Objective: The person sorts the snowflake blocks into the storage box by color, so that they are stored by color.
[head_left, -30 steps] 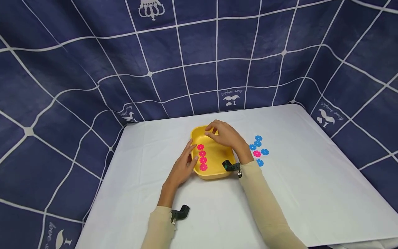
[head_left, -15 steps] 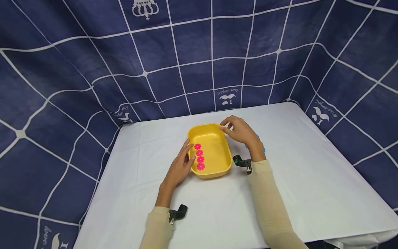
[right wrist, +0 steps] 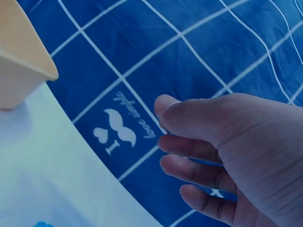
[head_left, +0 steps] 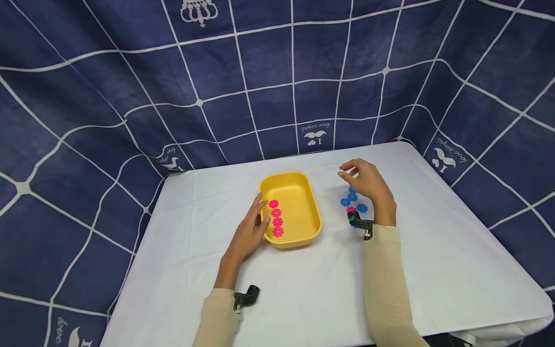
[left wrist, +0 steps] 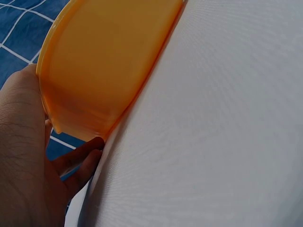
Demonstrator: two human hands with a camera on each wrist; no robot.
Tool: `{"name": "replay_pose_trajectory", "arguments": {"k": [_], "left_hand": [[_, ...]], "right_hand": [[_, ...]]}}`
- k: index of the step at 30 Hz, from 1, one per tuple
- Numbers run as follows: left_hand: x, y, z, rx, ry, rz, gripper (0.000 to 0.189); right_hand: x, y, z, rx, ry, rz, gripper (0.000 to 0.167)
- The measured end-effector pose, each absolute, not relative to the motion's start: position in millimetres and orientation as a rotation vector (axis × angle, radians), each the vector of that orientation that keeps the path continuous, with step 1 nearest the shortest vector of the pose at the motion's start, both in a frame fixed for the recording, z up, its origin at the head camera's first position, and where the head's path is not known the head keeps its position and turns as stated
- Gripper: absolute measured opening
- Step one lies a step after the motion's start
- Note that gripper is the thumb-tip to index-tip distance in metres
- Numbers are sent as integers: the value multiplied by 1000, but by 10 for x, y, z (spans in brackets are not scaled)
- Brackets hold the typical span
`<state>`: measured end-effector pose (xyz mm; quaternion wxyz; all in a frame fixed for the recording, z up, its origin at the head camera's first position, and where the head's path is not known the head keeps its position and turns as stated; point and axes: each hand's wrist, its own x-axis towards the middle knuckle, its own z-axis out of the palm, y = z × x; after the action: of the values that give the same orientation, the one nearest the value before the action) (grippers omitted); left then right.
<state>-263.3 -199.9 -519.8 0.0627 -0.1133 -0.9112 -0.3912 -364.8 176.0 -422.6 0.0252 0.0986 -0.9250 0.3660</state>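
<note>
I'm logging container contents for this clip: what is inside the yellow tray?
Four pink flower-shaped pieces lie in a row inside the yellow tray, along its left side. The left hand covers part of that edge, so anything directly under it is hidden.

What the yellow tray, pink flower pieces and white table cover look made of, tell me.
Yellow tray: probably plastic, smooth, with a soft sheen; rounded corners look moulded. Pink flower pieces: likely plastic, evenly coloured; too small to judge finish. White table cover: apparently matte fabric, since it creases and drapes at the edge.
</note>
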Motion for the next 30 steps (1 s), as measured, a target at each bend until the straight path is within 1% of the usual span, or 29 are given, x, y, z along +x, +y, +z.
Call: {"name": "replay_pose_trajectory", "arguments": {"k": [5,12,20,30], "left_hand": [[-2637,-2007,-5199,-340,-2751,-1173,59],[-2650,-2004,-5200,-328,-2765,-1166,59],[-2643,-2003,-5199,-332,-2772,-1173,59],[-2650,-2004,-5196,-348,-2766,-1180,58]], "right_hand": [[-3633,1879,-4252,297,-2937,1145,37],[-3593,1992,-4333,217,-3128,1137,37],[-3575,2122,-4487,316,-3277,1158,37],[-3602,2211,-4647,284,-3400,1171,41]]}}
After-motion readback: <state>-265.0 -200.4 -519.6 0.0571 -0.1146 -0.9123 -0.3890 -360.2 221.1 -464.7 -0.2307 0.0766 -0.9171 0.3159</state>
